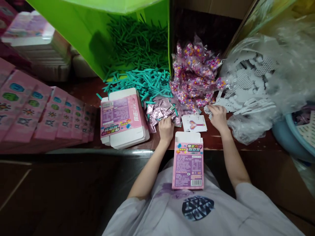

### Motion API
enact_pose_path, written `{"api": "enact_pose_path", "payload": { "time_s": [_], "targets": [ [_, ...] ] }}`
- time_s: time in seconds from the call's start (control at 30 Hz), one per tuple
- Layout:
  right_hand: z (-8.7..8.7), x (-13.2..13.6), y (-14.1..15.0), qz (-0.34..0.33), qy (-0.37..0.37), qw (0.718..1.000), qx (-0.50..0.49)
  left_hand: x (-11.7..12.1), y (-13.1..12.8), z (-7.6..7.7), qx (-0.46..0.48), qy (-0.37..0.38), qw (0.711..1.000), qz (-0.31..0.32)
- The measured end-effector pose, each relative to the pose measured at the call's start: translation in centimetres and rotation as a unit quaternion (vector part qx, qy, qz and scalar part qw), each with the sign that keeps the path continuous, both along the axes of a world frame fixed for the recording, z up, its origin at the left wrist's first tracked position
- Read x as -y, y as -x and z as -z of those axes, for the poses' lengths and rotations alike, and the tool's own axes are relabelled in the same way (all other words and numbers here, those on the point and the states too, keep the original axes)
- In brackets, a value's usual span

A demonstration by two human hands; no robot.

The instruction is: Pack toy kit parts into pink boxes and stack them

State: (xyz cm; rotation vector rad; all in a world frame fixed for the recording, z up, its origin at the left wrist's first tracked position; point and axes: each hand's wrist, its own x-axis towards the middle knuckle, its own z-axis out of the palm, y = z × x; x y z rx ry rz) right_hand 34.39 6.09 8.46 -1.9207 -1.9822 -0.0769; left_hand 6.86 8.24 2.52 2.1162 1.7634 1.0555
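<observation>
My left hand rests at the near edge of a heap of small shiny pink sachets. Its fingers are curled down onto a sachet there, and the fingertips are partly hidden. On the other side, my right hand pinches a white perforated plastic plate beside a pile of white perforated plates. Between the hands lies a small stack of white printed cards showing a pixel picture. A pink box with an opened top flap leans against my body at the table edge.
Flattened pink boxes lie stacked to the left. Teal sticks spill from a green bin. Clear bags of colourful beads are heaped behind the cards. Pink cartons line the left; a blue basin stands right.
</observation>
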Motion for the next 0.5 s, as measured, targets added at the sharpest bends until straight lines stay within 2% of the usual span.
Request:
{"api": "enact_pose_path", "payload": {
  "time_s": [0.1,0.2,0.23,0.3,0.37,0.4,0.43,0.5],
  "targets": [
    [0.1,-2.3,-2.2,-0.019,0.038,0.995,0.095,0.3,0.7,0.2,0.057,-0.026,0.998,0.017],
    [0.1,-2.7,-3.6,-0.021,0.017,0.99,0.14,1.8,1.8,-0.4,0.119,-0.069,0.989,0.047],
    [-0.1,-2.6,-3.9,-0.007,-0.002,0.99,0.14,2.6,2.1,-0.8,0.124,-0.073,0.986,0.088],
    [-0.5,-2.5,-4.1,0.025,-0.035,0.991,0.123,4.0,2.3,-1.8,0.102,-0.048,0.969,0.222],
    [-1.1,-2.9,-3.4,0.036,-0.047,0.993,0.106,5.0,2.1,-2.8,0.056,0.012,0.93,0.362],
    [-1.4,-3.2,-2.7,0.03,-0.04,0.993,0.103,5.3,1.8,-3.2,0.037,0.044,0.912,0.407],
    [-1.7,-3.7,-1.7,0.019,-0.027,0.994,0.104,5.4,1.5,-3.6,0.024,0.075,0.899,0.431],
    [-2.3,-4.8,0.5,0.003,0.01,0.994,0.11,5.5,0.9,-4.2,0.017,0.122,0.89,0.439]
  ]
}}
